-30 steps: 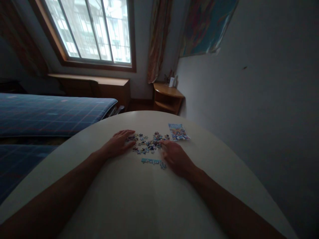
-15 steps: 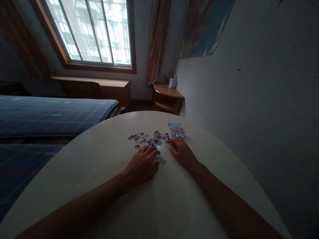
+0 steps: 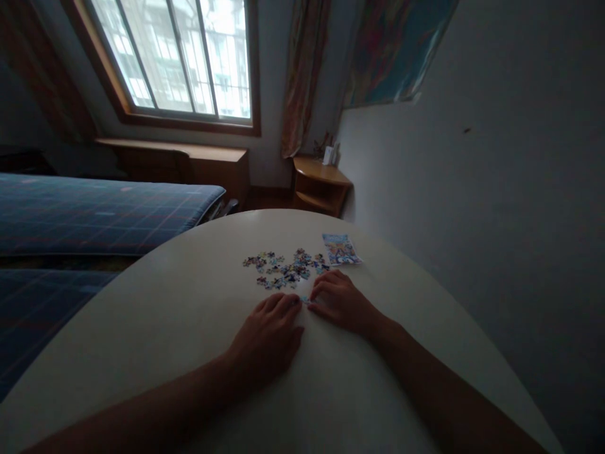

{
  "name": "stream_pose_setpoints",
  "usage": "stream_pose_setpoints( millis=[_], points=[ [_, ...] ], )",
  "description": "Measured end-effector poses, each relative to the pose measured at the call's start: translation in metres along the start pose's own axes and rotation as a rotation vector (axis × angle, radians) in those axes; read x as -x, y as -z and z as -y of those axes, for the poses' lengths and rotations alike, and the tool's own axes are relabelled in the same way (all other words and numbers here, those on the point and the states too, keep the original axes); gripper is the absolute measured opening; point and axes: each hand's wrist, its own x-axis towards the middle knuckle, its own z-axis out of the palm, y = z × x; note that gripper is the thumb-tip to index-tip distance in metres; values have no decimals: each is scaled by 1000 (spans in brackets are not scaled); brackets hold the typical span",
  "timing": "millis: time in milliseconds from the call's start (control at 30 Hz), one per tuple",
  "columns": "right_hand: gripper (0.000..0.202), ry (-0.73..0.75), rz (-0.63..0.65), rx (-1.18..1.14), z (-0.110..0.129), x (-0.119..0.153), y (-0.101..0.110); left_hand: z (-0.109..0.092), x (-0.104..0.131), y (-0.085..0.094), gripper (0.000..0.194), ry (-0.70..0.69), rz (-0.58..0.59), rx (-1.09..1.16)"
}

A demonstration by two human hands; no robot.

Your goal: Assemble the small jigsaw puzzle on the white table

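Note:
Small jigsaw puzzle pieces (image 3: 289, 271) lie in a loose heap near the middle of the round white table (image 3: 198, 277). On the near side of the heap, a pale blue puzzle piece or small joined group (image 3: 305, 300) shows between my hands. My left hand (image 3: 269, 331) rests on the table, fingers stretched out and thumb apart, its fingertips touching the left end of that pale blue piece. At its right end, my right hand (image 3: 345, 301) has thumb and fingertips closed together on the piece. My fingers partly cover it.
A small printed picture sheet (image 3: 341, 250) lies beyond my right hand. Left of the table is a bed with a blue plaid mattress (image 3: 104, 211). A wooden corner cabinet (image 3: 321, 173) and a desk (image 3: 212, 154) stand beyond, and a wall (image 3: 496, 208) rises on the right.
My right hand has moved from the heap's right edge, near the sheet, toward me and left to the pale blue piece. My left hand has drawn back slightly, uncovering the heap's near edge.

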Motion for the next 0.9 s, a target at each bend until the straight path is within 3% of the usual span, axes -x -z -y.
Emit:
stream_pose_setpoints(
  millis=[200,367,633,900],
  points=[
    [10,65,35,-89,1,-3,5,-2,4,0,40,22,5,-32],
    [18,110,69,-144,7,-2,9,-1,7,1,43,22,0,-13],
    [19,7,32,-41,4,-1,3,-2,8,4,53,4,6,7],
    [20,-3,33,-44,5,-3,3,-21,11,14,42,13,50,-120]
  ],
)
